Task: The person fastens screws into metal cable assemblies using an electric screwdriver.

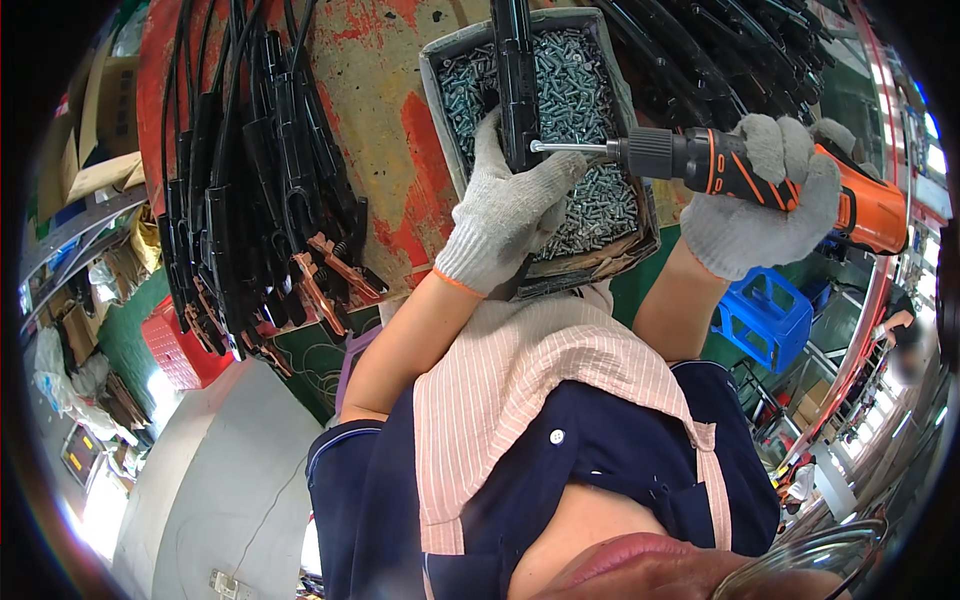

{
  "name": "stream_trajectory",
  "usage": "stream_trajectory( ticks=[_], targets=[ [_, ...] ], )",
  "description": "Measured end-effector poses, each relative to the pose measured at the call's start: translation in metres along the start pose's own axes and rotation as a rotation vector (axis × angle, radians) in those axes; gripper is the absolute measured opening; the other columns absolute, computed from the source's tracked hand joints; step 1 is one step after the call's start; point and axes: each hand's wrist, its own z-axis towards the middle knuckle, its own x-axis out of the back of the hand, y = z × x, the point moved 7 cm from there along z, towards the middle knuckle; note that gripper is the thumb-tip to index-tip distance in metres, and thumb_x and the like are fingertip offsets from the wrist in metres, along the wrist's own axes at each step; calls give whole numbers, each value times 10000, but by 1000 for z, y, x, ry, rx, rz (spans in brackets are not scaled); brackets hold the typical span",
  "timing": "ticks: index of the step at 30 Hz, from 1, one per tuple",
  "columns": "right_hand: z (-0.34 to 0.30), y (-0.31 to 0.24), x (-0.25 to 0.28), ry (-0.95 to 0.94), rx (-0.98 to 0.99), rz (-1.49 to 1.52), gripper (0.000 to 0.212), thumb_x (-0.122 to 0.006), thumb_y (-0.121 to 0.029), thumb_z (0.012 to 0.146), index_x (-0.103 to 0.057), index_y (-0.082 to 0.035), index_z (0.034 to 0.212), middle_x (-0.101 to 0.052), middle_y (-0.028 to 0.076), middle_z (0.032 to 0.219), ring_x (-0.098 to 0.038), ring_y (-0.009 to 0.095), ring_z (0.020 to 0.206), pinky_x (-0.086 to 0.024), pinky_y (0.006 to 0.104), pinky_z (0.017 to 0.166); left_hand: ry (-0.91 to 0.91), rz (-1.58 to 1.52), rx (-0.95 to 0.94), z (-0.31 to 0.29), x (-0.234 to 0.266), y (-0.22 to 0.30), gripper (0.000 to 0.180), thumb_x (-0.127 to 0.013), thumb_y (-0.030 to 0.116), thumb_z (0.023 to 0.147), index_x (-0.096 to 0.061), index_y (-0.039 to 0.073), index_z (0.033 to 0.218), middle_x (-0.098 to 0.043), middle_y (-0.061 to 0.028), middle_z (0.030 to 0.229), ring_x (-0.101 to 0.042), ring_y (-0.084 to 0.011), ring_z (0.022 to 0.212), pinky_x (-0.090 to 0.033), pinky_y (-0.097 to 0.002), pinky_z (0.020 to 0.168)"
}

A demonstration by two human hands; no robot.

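My left hand (496, 205), in a grey knit glove, is closed around the lower end of a long black plastic handle (516, 75). The handle stands lengthwise over an open box (431, 95) full of small silvery screws (600, 205). My right hand (765, 220), gloved alike, is wrapped round an orange and black cordless screwdriver (690, 160) held level, pointing left. Its long bit (575, 147) reaches to the handle's side near my left fingers, with a small shiny screw head at the tip. Whether the screw sits in the handle I cannot tell.
On the left of the worn red and tan table (385, 120) lie many black cabled handles (215, 210), several with copper-coloured jaws (318, 290). More black handles (690, 60) are heaped at the far right. A blue stool (765, 320) and a red basket (180, 345) stand below.
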Motion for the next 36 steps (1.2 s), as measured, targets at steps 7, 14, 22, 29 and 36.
stream_trajectory(
  ticks=[7,14,22,29,36],
  targets=[
    [-3,-9,-27,-149,23,32,351,-600,-78,878,-482,-56,1207,-475,16,669,-470,133,544,-468,281,578,-24,12,29,1,3,-2,927,-727,94,812,-75,101,1471,-527,-22,704,-464,-93,441,-344,-240,350],
    [-7,-14,-42,-184,104,-213,347,-608,-68,871,-493,-24,1196,-462,12,680,-457,131,537,-485,278,582,14,72,46,-2,-3,0,643,-703,101,845,-276,90,1325,-524,-9,703,-463,-61,460,-318,-195,331],
    [-12,-5,-63,-272,394,-550,227,-526,-48,912,-560,29,1123,-549,69,740,-544,142,617,-546,306,632,73,140,98,0,-2,2,906,-737,100,809,-112,101,1466,-542,-26,746,-496,-104,458,-375,-252,350],
    [-7,8,-86,-258,110,-320,300,-582,-57,885,-519,34,1164,-608,126,801,-626,177,624,-572,308,592,53,67,64,4,3,-6,840,-730,91,813,-163,83,1432,-549,-31,751,-499,-110,448,-386,-254,352],
    [-13,21,-92,-247,25,-214,382,-590,-51,859,-438,1,1206,-473,54,681,-460,139,507,-450,276,514,20,32,76,3,6,-4,822,-711,67,811,-167,76,1427,-550,-31,738,-485,-110,431,-376,-256,344]
  ],
)
